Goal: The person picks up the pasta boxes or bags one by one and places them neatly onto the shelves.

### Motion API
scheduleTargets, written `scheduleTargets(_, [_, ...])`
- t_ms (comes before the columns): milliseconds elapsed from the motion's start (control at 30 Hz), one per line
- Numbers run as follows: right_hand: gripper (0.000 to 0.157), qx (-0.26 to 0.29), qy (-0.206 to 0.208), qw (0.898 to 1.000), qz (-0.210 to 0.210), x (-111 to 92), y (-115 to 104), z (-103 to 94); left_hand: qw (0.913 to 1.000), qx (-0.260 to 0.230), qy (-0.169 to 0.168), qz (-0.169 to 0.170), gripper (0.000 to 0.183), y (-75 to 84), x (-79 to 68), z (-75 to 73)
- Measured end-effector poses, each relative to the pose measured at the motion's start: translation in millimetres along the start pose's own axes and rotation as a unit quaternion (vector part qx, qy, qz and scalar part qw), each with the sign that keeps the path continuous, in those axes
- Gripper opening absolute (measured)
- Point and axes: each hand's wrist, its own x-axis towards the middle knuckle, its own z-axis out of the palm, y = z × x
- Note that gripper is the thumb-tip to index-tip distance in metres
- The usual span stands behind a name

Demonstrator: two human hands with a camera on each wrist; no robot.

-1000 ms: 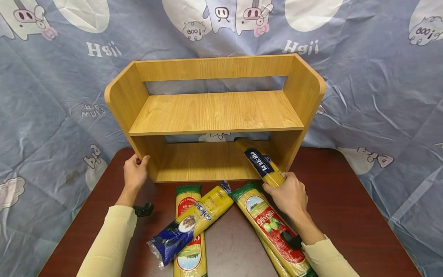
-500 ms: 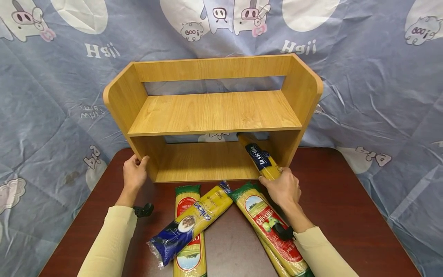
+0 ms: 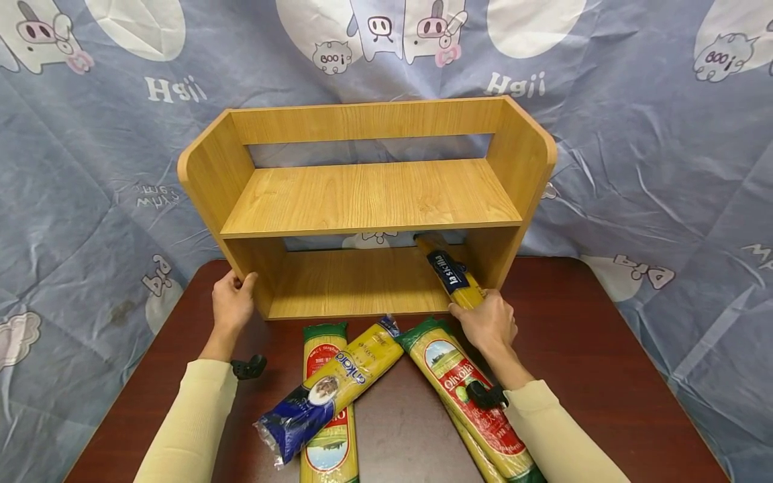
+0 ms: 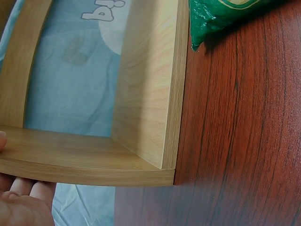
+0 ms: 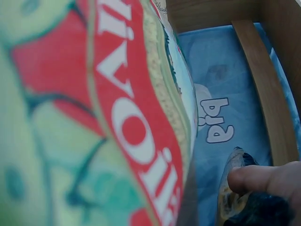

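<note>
My right hand [image 3: 488, 320] grips the near end of a yellow spaghetti pack [image 3: 449, 270] with a dark blue "la sicilia" label. The pack slants into the lower compartment at its right side, its far end under the middle board. In the right wrist view the thumb [image 5: 258, 179] presses on the pack's wrapper [image 5: 230, 195]. My left hand [image 3: 232, 305] holds the left side panel of the wooden shelf [image 3: 368, 194], thumb inside and fingers outside; the left wrist view shows fingers [image 4: 42, 193] under the panel's edge [image 4: 94, 175].
In front of the shelf, a blue and yellow "ankara" pasta pack [image 3: 332, 389] lies across a green-ended spaghetti pack [image 3: 326, 453]. To the right, an "Olivoilà" spaghetti pack [image 3: 468, 396] rests on another yellow pack [image 3: 477, 453], beneath my right forearm. A printed cloth [image 3: 652, 168] hangs behind the dark red table [image 3: 592, 362].
My right hand has moved a little left and forward, carrying the "la sicilia" spaghetti pack further into the lower compartment. The left hand keeps its hold on the shelf.
</note>
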Motion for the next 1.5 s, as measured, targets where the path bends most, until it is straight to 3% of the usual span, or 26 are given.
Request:
scheduleTargets(267, [0.061,-0.006,-0.003,1.0,0.002,8.7,3.9,10.7,1.0,-0.004,-0.001,-0.008,0.029,-1.9,-0.2,-0.2])
scheduleTargets(633, [0.068,-0.012,-0.013,1.0,0.005,13.6,4.3,16.4,1.0,-0.005,-0.001,-0.004,0.029,1.1,0.6,-0.2])
scheduleTargets(1500, [0.063,-0.017,-0.033,0.999,0.001,17.1,11.6,23.6,0.9997,-0.019,-0.005,-0.015,0.03,1.5,2.8,-0.2])
